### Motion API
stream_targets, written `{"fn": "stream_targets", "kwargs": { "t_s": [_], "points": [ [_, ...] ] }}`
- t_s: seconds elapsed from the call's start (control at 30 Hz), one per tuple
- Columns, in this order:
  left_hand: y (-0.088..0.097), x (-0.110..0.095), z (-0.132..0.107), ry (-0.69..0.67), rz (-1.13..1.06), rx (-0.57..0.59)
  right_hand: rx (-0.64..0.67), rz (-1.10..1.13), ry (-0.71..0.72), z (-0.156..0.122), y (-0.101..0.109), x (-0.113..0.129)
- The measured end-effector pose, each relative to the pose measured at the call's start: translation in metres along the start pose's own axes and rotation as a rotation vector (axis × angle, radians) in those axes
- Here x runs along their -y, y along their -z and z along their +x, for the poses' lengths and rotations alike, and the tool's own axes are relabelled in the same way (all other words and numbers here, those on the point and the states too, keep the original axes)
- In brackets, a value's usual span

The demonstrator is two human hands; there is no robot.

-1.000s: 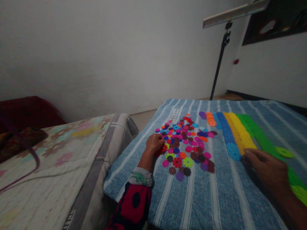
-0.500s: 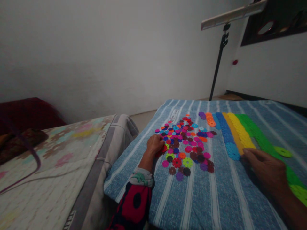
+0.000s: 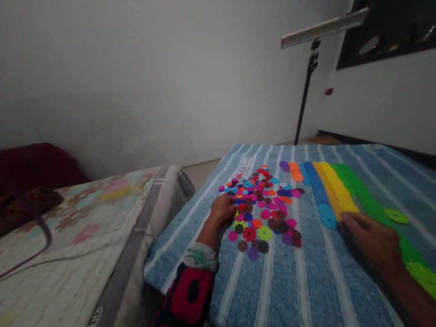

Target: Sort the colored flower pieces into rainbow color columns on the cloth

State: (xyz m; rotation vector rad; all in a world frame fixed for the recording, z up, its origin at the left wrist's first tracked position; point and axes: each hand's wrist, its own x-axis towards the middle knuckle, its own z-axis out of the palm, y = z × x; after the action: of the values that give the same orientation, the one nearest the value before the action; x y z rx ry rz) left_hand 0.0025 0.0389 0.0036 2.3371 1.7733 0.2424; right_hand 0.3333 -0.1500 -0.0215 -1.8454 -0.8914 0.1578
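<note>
A loose pile of small colourful flower-shaped discs (image 3: 264, 204) lies on a blue striped cloth (image 3: 289, 281). My left hand (image 3: 223, 209), in a red and black patterned sleeve, rests at the pile's left edge with its fingers curled onto the discs; what they hold is hidden. To the right, discs lie sorted in rows: purple (image 3: 284, 166), orange (image 3: 296, 171), blue (image 3: 318, 193), yellow (image 3: 337, 188) and green (image 3: 364, 195). My right hand (image 3: 369, 236) lies flat on the cloth, fingertips at the near end of the yellow row. One green disc (image 3: 395, 215) lies apart.
A mattress with a faded floral cover (image 3: 68, 236) adjoins the cloth on the left, with a dark red cushion (image 3: 37, 165) behind it. A black light stand (image 3: 304, 100) rises by the white wall beyond the cloth's far edge.
My left hand has shifted slightly along the pile's edge, and the red disc seen by its fingers no longer shows. My right hand stays in place. The view has drifted a little.
</note>
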Motion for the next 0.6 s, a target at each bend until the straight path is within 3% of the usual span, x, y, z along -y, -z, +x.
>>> {"fn": "stream_targets", "kwargs": {
  "t_s": [0.27, 0.47, 0.6],
  "points": [
    [0.005, -0.007, 0.010, 0.001, -0.055, -0.070, -0.012, 0.044, -0.001, 0.000, -0.001, 0.001],
    [0.007, -0.014, 0.020, -0.029, 0.063, -0.052, -0.007, 0.030, -0.012, 0.002, -0.002, 0.000],
    [0.000, -0.021, 0.024, -0.080, 0.140, -0.084, -0.039, 0.006, 0.086, 0.002, -0.004, -0.003]
  ]
}}
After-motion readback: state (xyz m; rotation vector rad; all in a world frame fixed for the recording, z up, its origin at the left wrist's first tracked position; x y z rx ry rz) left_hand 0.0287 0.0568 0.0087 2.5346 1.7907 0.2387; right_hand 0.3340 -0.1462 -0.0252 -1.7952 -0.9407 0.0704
